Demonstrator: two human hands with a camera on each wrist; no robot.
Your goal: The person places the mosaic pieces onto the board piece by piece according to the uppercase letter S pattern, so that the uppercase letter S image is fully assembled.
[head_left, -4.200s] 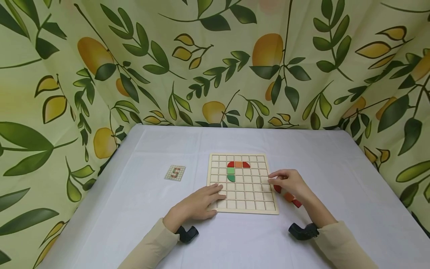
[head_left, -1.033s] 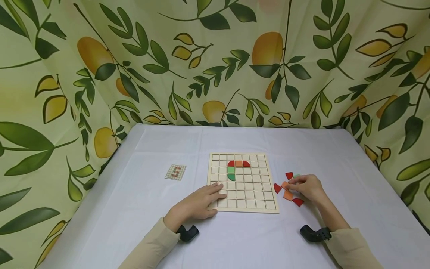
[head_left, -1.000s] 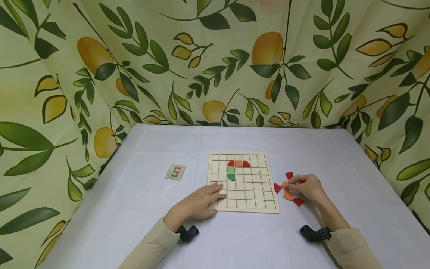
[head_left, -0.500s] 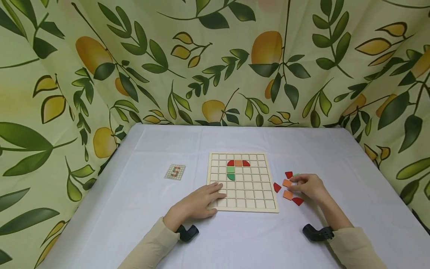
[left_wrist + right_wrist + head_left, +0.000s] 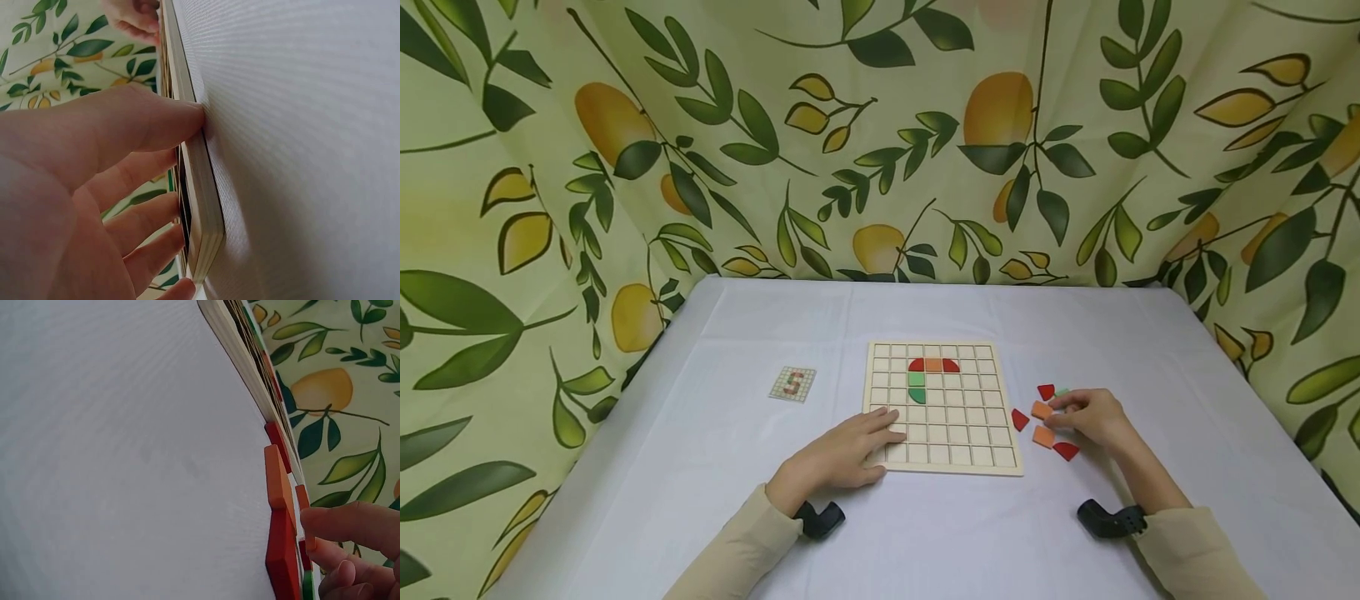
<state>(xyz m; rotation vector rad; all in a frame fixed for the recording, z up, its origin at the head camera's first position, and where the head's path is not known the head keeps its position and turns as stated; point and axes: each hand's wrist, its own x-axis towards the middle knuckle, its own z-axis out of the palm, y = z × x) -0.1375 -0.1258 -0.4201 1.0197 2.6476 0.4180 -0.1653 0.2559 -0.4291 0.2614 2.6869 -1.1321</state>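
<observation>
A square wooden grid board (image 5: 959, 417) lies on the table. On its cells sit two red quarter-round tiles (image 5: 916, 365) with an orange square tile (image 5: 933, 365) between them, and below the left one a light green square (image 5: 917, 379) and a dark green quarter-round tile (image 5: 917, 396). My left hand (image 5: 842, 452) rests on the board's front left corner, fingers spread on top and thumb against its edge (image 5: 203, 206). My right hand (image 5: 1092, 417) pinches a loose orange square tile (image 5: 1041, 410) with thumb and forefinger, low over the table; the far fingers are partly hidden.
Around the right hand lie red quarter-round tiles (image 5: 1066, 451), another orange square (image 5: 1043, 437) and a partly covered light green tile (image 5: 1062, 392). A small card (image 5: 792, 384) with an S pattern lies left of the board. A leaf-and-fruit curtain (image 5: 880, 142) hangs behind.
My right hand has gone from the board's right edge to the loose tiles, which are now spread out. The orange square at its fingertips has turned slightly. My left hand stays put.
</observation>
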